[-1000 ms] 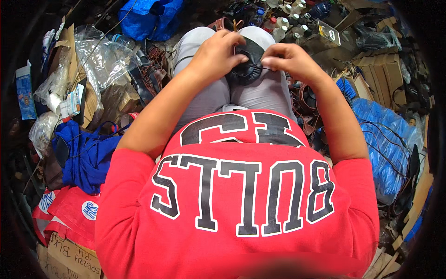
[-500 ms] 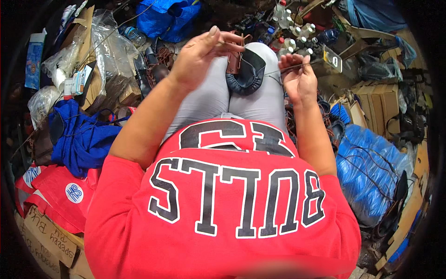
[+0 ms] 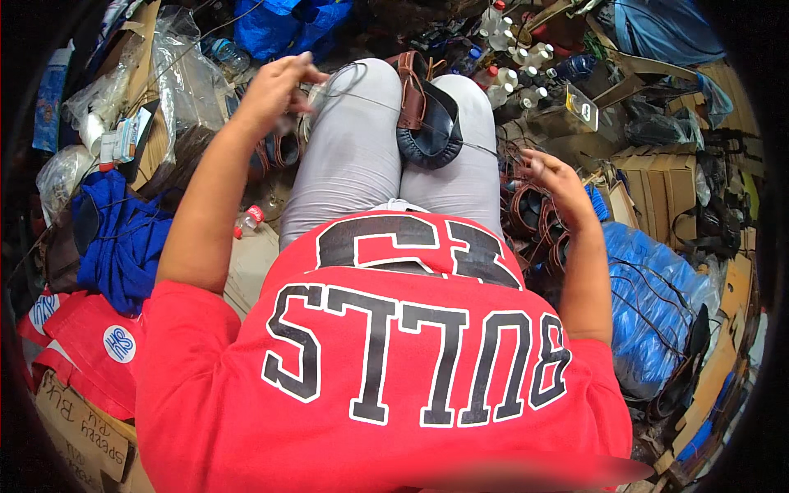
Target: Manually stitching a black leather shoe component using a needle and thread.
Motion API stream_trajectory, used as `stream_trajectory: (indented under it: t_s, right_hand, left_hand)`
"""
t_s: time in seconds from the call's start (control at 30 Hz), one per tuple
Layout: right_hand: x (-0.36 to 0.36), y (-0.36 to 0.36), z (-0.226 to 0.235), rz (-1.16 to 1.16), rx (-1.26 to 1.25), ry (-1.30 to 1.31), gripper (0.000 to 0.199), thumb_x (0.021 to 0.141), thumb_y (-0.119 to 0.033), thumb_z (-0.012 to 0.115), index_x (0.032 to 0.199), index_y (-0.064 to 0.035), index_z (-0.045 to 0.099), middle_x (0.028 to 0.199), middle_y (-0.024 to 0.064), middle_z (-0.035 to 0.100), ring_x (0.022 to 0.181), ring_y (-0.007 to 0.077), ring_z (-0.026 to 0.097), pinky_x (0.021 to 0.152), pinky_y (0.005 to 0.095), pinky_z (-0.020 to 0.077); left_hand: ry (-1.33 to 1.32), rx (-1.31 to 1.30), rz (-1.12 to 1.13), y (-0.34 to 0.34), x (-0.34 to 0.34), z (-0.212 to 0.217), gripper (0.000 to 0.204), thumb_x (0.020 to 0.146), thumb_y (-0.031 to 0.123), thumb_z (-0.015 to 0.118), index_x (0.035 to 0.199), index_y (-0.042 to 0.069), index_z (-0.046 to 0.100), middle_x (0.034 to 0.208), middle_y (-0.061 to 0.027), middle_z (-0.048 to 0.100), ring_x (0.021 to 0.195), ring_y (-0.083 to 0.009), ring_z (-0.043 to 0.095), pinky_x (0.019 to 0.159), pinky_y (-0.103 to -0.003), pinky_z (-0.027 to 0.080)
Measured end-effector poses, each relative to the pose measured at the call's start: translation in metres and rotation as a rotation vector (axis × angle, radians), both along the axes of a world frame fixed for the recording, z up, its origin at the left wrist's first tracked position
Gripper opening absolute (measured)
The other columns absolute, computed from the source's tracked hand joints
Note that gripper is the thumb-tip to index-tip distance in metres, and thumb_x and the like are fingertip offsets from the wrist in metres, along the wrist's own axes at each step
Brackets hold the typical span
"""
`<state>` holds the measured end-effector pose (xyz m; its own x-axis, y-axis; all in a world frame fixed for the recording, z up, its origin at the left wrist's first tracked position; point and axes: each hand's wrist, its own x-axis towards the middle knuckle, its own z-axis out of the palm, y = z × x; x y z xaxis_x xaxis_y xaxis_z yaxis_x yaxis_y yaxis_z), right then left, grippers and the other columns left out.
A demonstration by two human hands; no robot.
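Between my knees rests a brown and dark shoe (image 3: 431,135), its rounded, gathered toe pointing toward me. A thin dark thread (image 3: 479,149) runs out from it on both sides. My left hand (image 3: 273,94) is out past my left knee, fingers bent and a little blurred, with the thread looping near the fingertips. On the other side, my right hand (image 3: 563,187) is beside my right thigh, thumb and fingers pinched around the thread. Neither hand touches the shoe. Any needle on the thread is too small to make out.
Several brown shoes (image 3: 530,209) lie by my right thigh. Plastic bottles (image 3: 526,70) stand beyond my right knee. Blue plastic-wrapped goods (image 3: 649,296) and cardboard (image 3: 662,193) are at right; blue cloth (image 3: 123,238) and a red bag (image 3: 90,345) at left. A red-capped bottle (image 3: 248,220) lies nearby.
My hands have spread apart: the left went down and left away from the shoe, the right moved right and lower. The thread now stretches across my left knee.
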<state>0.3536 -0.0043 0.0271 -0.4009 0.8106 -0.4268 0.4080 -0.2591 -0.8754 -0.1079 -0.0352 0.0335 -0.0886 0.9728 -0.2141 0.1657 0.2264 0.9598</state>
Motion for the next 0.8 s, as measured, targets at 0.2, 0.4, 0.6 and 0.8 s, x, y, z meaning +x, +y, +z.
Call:
stream_trajectory:
  t_s: [0.2,0.4,0.6,0.8]
  right_hand:
    - [-0.048,0.026,0.046,0.064,0.576,-0.06,0.047,0.079,-0.012,0.067,0.124,-0.0097,0.054,0.1,0.0034,0.05,0.078,0.0099,0.052,0.07,0.024,0.0458]
    - [-0.158,0.027,0.07,0.632,0.509,-0.733,0.045,0.073,-0.039,0.071,0.1,-0.0037,0.062,0.075,0.013,0.063,0.068,0.022,0.059,0.064,0.0351,0.0461]
    - [-0.131,0.017,0.027,0.386,0.061,-0.257,0.032,0.079,-0.033,0.069,0.067,-0.0053,0.057,0.057,-0.004,0.048,0.053,0.0066,0.041,0.047,0.0252,0.0323]
    - [-0.109,-0.008,0.017,-0.031,-0.089,0.105,0.023,0.085,-0.032,0.06,0.077,-0.011,0.061,0.063,-0.0085,0.045,0.06,0.0042,0.036,0.058,0.0195,0.0269]
  left_hand:
    - [0.774,0.316,-0.294,0.047,0.028,0.005,0.035,0.082,0.034,0.057,0.096,0.004,0.067,0.096,-0.0139,0.065,0.092,-0.0249,0.06,0.083,-0.033,0.045]
    - [1.13,-0.068,-0.443,0.095,0.116,0.004,0.049,0.069,0.045,0.061,0.097,0.006,0.068,0.097,-0.015,0.066,0.092,-0.0287,0.063,0.077,-0.039,0.051]
    - [1.117,-0.047,-0.39,0.088,0.114,0.007,0.043,0.063,0.039,0.065,0.093,0.009,0.069,0.097,-0.0137,0.066,0.09,-0.0284,0.063,0.077,-0.038,0.051]
    - [0.792,0.153,-0.033,0.1,0.068,-0.011,0.031,0.066,0.031,0.06,0.085,0.008,0.07,0.079,-0.014,0.066,0.082,-0.0278,0.065,0.073,-0.037,0.051]
